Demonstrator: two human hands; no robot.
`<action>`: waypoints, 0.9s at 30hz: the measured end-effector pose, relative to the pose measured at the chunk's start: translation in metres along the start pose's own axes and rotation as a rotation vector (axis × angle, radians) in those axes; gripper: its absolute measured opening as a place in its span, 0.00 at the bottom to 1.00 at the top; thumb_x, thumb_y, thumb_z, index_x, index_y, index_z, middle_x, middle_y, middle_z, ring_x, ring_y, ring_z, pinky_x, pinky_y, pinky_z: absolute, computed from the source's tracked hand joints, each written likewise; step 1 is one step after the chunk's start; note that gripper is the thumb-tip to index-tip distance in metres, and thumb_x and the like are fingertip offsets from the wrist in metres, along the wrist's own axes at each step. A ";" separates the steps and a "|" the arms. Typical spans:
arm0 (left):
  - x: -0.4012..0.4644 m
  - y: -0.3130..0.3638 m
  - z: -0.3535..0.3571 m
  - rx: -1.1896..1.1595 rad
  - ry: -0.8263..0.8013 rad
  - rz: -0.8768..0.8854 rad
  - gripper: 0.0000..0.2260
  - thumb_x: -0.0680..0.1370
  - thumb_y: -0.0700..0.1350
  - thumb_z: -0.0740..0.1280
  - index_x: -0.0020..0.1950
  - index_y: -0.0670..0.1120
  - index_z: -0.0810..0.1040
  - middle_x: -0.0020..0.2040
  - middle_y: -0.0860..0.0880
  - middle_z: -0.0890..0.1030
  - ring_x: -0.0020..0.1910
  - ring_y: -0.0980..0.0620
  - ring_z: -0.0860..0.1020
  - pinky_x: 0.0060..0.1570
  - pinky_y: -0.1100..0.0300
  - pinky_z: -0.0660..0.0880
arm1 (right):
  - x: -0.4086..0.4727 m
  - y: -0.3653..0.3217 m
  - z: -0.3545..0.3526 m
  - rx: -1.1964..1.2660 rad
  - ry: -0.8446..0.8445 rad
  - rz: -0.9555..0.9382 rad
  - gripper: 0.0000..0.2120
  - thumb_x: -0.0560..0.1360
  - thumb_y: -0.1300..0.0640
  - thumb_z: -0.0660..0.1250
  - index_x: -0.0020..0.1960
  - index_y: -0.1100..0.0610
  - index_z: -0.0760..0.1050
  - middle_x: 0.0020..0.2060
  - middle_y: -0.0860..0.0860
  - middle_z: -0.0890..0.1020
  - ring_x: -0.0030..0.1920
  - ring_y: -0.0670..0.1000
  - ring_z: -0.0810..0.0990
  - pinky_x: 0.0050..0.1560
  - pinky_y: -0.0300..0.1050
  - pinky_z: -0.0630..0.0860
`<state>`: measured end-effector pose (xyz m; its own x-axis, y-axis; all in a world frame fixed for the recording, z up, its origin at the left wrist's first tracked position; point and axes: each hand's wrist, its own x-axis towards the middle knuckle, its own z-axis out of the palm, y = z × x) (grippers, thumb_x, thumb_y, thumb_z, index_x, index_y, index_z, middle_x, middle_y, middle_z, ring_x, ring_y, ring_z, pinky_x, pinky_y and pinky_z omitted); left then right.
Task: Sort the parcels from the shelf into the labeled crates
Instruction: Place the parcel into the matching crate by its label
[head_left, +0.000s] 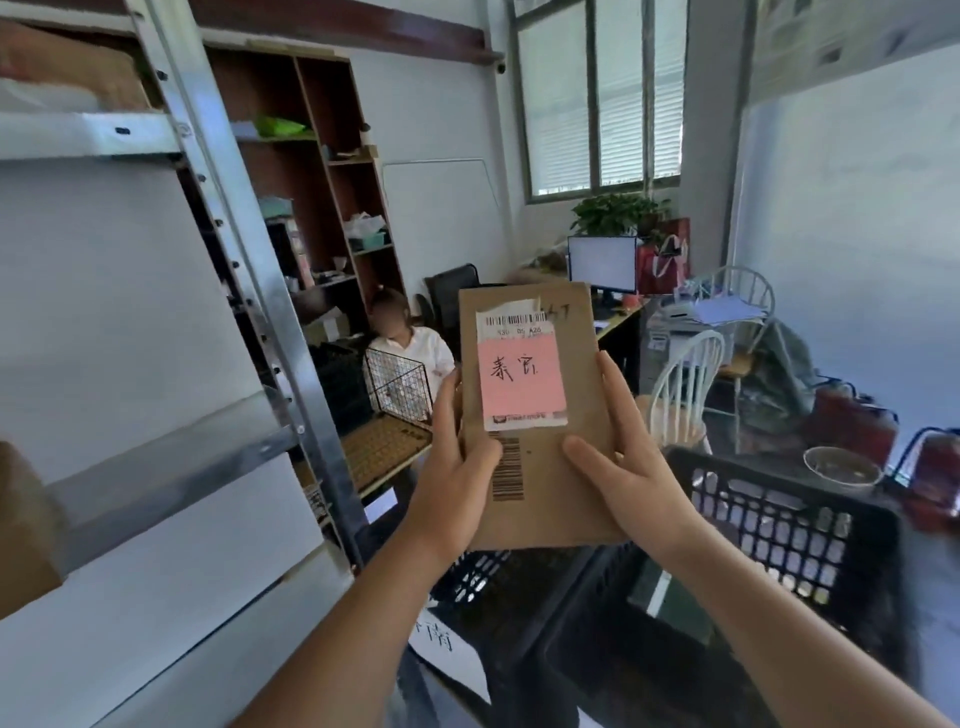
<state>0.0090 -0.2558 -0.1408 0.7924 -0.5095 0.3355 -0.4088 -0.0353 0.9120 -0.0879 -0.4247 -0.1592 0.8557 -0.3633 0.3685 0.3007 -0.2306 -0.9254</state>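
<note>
I hold a flat brown cardboard parcel (576, 364) upright in front of me with both hands. It carries a white barcode label and a pink note with handwritten characters. My left hand (457, 467) grips its lower left edge, thumb over a printed barcode. My right hand (623, 467) grips the lower right edge, thumb on the front. Below the parcel stand black plastic crates (779, 525), one with a white paper label (441, 639) on its side. The metal shelf (171, 447) is at my left.
A brown parcel (26, 525) sits on the shelf at far left. Behind are a seated person (410, 338), a wire basket (397, 384), white chairs (680, 384), a desk with a monitor (602, 262) and a wooden bookcase (322, 171). Red canisters (930, 467) stand at right.
</note>
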 end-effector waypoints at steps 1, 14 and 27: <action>0.005 -0.002 0.010 -0.005 -0.017 0.017 0.30 0.86 0.46 0.62 0.73 0.78 0.54 0.63 0.75 0.77 0.62 0.67 0.79 0.58 0.60 0.76 | 0.001 0.005 -0.007 -0.038 0.031 0.008 0.39 0.84 0.60 0.64 0.82 0.33 0.46 0.60 0.17 0.72 0.63 0.30 0.75 0.58 0.29 0.75; 0.074 -0.034 0.192 0.081 -0.203 0.233 0.24 0.86 0.44 0.51 0.80 0.49 0.73 0.77 0.54 0.76 0.78 0.57 0.72 0.79 0.49 0.69 | 0.003 0.059 -0.133 -0.503 0.508 0.354 0.57 0.58 0.17 0.64 0.79 0.31 0.43 0.77 0.45 0.57 0.74 0.59 0.66 0.65 0.62 0.74; 0.130 -0.171 0.256 0.541 -0.368 0.169 0.22 0.81 0.46 0.67 0.75 0.58 0.76 0.76 0.52 0.75 0.78 0.52 0.68 0.74 0.41 0.71 | -0.031 0.126 -0.175 -0.843 0.782 0.813 0.54 0.56 0.20 0.64 0.77 0.29 0.45 0.81 0.51 0.51 0.76 0.63 0.62 0.71 0.65 0.69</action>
<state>0.0656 -0.5360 -0.3138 0.5309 -0.8021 0.2735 -0.7585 -0.3059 0.5754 -0.1500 -0.6008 -0.2721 0.1302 -0.9912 -0.0255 -0.7355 -0.0793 -0.6728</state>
